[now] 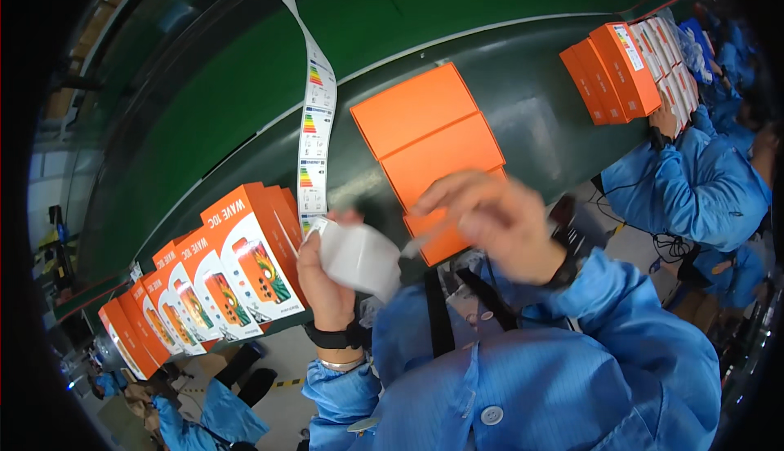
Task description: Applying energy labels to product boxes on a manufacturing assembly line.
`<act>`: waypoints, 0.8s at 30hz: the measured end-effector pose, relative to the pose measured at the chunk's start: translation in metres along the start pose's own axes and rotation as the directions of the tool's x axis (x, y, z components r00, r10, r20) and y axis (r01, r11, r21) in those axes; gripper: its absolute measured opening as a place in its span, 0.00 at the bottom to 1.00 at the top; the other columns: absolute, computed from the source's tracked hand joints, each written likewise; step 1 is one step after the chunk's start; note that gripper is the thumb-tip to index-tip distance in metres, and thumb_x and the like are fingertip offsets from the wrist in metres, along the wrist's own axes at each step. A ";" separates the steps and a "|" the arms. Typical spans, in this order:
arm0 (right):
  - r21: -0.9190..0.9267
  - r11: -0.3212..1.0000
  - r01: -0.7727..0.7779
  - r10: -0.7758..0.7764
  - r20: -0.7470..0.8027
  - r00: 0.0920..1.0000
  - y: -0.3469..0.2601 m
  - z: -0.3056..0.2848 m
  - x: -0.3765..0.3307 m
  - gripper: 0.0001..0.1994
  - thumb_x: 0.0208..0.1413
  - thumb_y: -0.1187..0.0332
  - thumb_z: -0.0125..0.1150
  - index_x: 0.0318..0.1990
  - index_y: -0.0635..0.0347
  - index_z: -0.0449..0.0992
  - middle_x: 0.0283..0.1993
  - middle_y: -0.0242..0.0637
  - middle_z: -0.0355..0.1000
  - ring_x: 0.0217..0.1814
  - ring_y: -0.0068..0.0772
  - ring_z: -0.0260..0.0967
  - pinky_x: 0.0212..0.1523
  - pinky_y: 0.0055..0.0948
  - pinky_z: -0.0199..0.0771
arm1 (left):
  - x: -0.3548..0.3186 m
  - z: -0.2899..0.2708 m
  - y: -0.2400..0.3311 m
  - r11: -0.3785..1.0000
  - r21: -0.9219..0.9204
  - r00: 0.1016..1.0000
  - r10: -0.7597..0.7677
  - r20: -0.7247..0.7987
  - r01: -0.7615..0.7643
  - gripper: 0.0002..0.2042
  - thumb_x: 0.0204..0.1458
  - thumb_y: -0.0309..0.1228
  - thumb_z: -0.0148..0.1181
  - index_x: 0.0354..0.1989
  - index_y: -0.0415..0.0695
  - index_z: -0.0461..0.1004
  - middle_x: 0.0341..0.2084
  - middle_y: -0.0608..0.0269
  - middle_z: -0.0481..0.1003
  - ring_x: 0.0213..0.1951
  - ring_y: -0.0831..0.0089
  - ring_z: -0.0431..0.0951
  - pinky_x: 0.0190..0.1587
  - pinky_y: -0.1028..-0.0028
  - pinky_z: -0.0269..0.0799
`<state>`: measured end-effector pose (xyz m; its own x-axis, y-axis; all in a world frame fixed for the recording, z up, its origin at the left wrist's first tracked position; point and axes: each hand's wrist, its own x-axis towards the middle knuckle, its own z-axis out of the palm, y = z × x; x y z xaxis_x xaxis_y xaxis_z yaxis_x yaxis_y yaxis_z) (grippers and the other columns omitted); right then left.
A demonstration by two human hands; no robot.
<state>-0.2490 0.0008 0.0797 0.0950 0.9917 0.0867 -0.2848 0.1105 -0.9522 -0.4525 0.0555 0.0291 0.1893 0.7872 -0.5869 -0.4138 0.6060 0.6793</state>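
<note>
Holding the white label roll (359, 257), your left hand (327, 275) has its fingers closed around it, just in front of the upright orange boxes (237, 267). Its label strip (314, 116) runs up over the dark green surface (523, 100). Your right hand (494, 222) is blurred, so I cannot tell its fingers; it seems to peel a label, which next needs careful placing on the flat orange boxes (429, 137). At right, a co-worker (694, 182) in blue handles more boxes.

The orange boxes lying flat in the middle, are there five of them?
No, only three flat orange boxes lie in a row on the dark belt, the nearest partly behind the blurred right hand.
</note>
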 end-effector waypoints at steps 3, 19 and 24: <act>-0.124 0.976 -0.180 0.183 0.015 0.983 0.000 -0.051 0.035 0.15 0.54 0.73 0.49 0.50 0.57 0.65 0.40 0.37 0.69 0.40 0.25 0.68 0.38 0.22 0.69 | 0.013 0.018 0.016 0.996 0.016 0.994 0.090 0.067 -0.091 0.21 0.54 0.35 0.41 0.49 0.30 0.60 0.42 0.43 0.69 0.45 0.58 0.71 0.48 0.68 0.65; -0.908 0.384 0.167 0.530 0.364 0.766 0.113 -0.059 0.165 0.32 0.51 0.76 0.47 0.63 0.45 0.43 0.24 0.48 0.67 0.25 0.43 0.67 0.25 0.39 0.63 | 0.134 0.001 -0.042 0.981 0.193 0.998 -0.015 -0.065 0.028 0.13 0.44 0.25 0.59 0.38 0.35 0.69 0.27 0.61 0.72 0.26 0.75 0.72 0.31 0.78 0.68; -0.913 0.353 0.205 0.516 0.373 0.771 0.119 -0.059 0.169 0.33 0.51 0.75 0.49 0.63 0.44 0.43 0.22 0.45 0.67 0.22 0.41 0.66 0.21 0.37 0.61 | 0.147 0.010 -0.053 0.971 0.232 0.998 -0.061 -0.012 0.062 0.15 0.42 0.25 0.62 0.39 0.35 0.68 0.27 0.63 0.70 0.31 0.76 0.70 0.35 0.79 0.65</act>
<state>-0.2107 0.1773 -0.0362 -0.4296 0.8463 -0.3150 0.7896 0.1827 -0.5858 -0.3941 0.1405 -0.0890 0.2039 0.7472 -0.6326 -0.1830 0.6638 0.7251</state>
